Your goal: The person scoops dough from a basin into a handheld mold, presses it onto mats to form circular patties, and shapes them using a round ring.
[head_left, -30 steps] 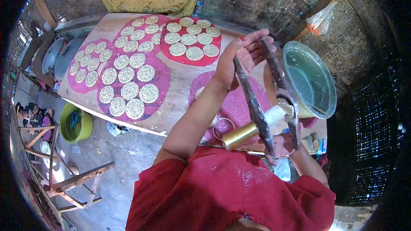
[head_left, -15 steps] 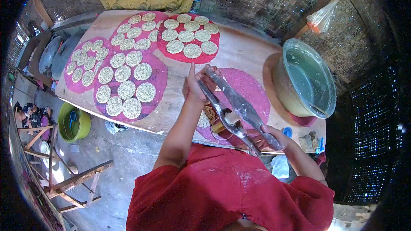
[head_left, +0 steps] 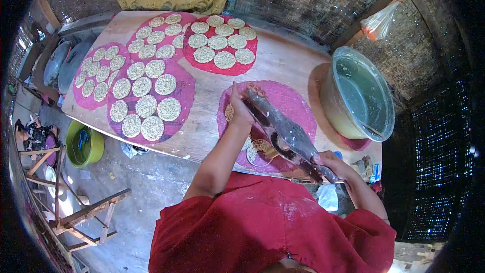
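**Press held low over the near mat**

We hold the press [head_left: 283,129] by both ends so its nozzle sits close above the pink mat [head_left: 298,103], where a fresh noodle round [head_left: 260,150] lies under its middle. Our left hand [head_left: 241,107] curls around the far handle tips at about 11 o'clock; our right hand [head_left: 331,164] is wrapped tight on the near ends at about 5 o'clock. Gripping both ends likely lets us squeeze the two arms together. The press's long axis runs from 11 to 5 o'clock across the mat, far end pointing toward the filled mats [head_left: 151,88] on the counter [head_left: 283,60]. The basin [head_left: 361,93] stands at 2 o'clock, within easy reach, well apart from the press.
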`<move>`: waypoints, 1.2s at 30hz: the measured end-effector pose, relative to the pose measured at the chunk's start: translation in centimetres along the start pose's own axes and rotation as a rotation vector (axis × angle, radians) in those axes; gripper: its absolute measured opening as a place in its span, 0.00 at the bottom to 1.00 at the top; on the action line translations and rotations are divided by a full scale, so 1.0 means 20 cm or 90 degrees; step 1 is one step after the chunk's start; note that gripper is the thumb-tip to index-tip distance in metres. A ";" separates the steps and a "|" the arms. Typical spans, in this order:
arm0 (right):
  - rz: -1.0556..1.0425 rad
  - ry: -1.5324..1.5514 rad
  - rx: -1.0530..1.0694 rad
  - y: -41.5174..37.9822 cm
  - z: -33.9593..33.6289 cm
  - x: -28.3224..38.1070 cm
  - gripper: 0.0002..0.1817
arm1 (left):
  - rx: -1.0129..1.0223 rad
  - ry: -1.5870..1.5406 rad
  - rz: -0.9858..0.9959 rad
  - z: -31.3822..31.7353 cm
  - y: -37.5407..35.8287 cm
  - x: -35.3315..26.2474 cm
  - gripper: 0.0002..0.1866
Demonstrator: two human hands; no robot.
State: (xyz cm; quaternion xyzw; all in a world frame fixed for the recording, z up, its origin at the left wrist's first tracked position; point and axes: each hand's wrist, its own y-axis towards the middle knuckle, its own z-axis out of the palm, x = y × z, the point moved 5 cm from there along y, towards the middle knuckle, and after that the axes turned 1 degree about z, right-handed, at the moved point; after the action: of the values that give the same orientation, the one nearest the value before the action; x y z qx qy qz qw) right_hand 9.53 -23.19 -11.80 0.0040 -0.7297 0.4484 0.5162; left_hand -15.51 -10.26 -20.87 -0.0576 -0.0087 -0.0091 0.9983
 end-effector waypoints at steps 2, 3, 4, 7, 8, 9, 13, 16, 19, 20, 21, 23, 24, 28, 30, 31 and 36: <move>0.009 0.020 0.006 -0.01 0.02 -0.04 0.26 | -0.064 0.024 -0.001 -0.02 -0.07 -0.01 0.24; -0.012 0.002 0.000 -0.01 0.04 -0.03 0.25 | -0.113 0.048 0.002 -0.03 -0.10 -0.03 0.24; -0.033 -0.015 -0.007 0.00 0.07 -0.03 0.25 | -0.115 0.049 0.003 -0.02 -0.11 -0.05 0.24; -0.026 0.063 0.024 0.06 0.17 -0.05 0.25 | -0.122 0.063 0.008 0.01 -0.16 -0.13 0.24; -0.016 0.103 0.020 0.07 0.20 -0.06 0.25 | -0.123 0.064 0.008 0.02 -0.13 -0.15 0.24; -0.015 0.105 0.021 0.07 0.20 -0.06 0.25 | -0.110 0.086 0.015 0.03 -0.10 -0.18 0.24; -0.098 -0.012 -0.041 0.06 0.17 0.08 0.18 | -0.071 0.069 0.029 0.07 -0.06 -0.17 0.24; -0.046 -0.031 -0.047 0.03 0.14 0.05 0.18 | -0.057 0.046 0.035 0.03 -0.06 -0.13 0.23; -0.085 -0.016 -0.036 0.08 0.19 -0.04 0.19 | -0.126 0.073 0.049 -0.01 -0.10 -0.17 0.26; -0.096 0.008 -0.011 0.10 0.21 -0.05 0.19 | -0.125 0.074 0.050 0.01 -0.11 -0.20 0.26; -0.116 -0.005 0.014 0.11 0.22 -0.04 0.21 | -0.091 0.106 0.073 0.05 -0.11 -0.26 0.26; -0.128 0.130 0.021 0.17 0.23 -0.01 0.23 | 0.017 0.146 0.124 0.23 -0.17 -0.38 0.27; -0.138 0.264 0.026 0.20 0.22 -0.02 0.25 | 0.093 0.152 0.153 0.36 -0.23 -0.45 0.27; -0.377 -0.317 -0.165 0.36 0.30 0.04 0.35 | 0.146 0.203 0.137 0.73 -0.51 -0.77 0.30; -0.427 -0.451 -0.204 0.46 0.36 -0.03 0.39 | 0.173 0.359 0.175 0.88 -0.72 -0.80 0.32; -0.470 -0.589 -0.242 0.47 0.38 -0.05 0.43 | 0.173 0.362 0.175 0.86 -0.78 -0.82 0.32; -0.438 -0.546 -0.200 0.48 0.38 -0.07 0.45 | 0.094 0.432 0.182 0.67 -0.90 -0.90 0.32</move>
State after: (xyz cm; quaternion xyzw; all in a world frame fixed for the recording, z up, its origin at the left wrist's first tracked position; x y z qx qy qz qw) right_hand -0.06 -22.97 -19.60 0.3463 -0.8884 0.0988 0.2846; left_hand -34.14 -26.32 -5.84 0.0203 0.3301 0.1123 0.9370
